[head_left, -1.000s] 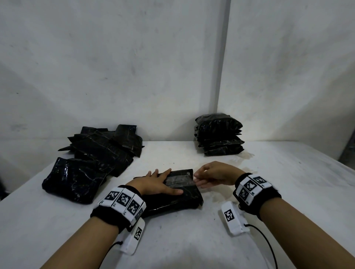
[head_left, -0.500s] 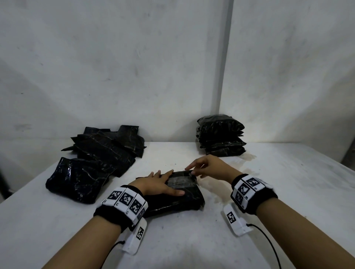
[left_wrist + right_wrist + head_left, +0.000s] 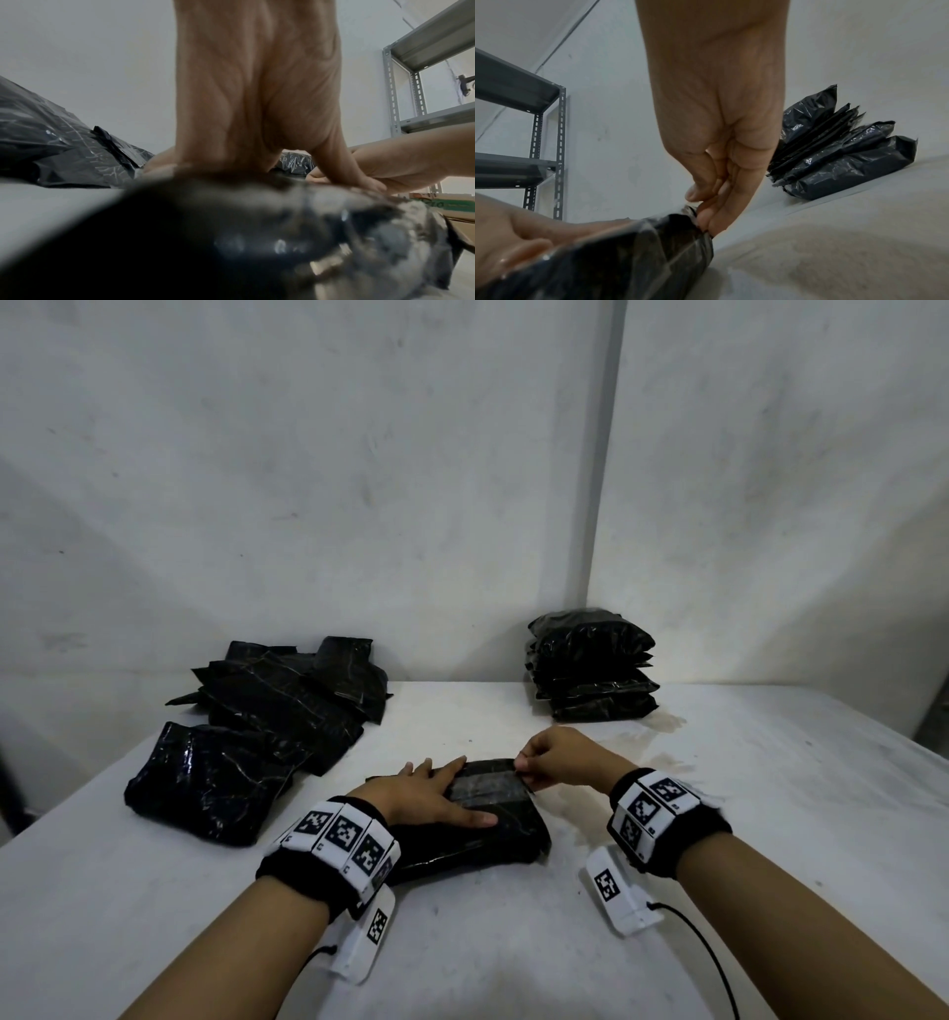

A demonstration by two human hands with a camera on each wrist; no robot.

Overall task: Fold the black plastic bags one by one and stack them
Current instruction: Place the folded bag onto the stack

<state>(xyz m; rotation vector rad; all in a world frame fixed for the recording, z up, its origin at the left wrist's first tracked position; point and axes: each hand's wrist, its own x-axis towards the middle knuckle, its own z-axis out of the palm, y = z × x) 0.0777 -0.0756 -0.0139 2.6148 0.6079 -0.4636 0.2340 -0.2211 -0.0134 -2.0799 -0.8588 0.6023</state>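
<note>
White counter point(image 3: 770, 814) holds our half-folded black bag point(image 3: 477, 834), right in front of us. Our left hand point(image 3: 426, 796) presses it flat with straight fingers while our right hand point(image 3: 560, 757) pinches its far corner. If we let go too soon, we think the slippery bag could pop open again.

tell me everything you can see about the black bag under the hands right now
The black bag is glossy, crinkled black plastic with a clear shiny strip across its top, folded into a thick, roughly rectangular packet. It lies flat on the white table, near the front and apart from both piles. The left hand presses flat on it with straight fingers, thumb along the near side. The right hand pinches its far right edge between thumb and fingertips.
</note>
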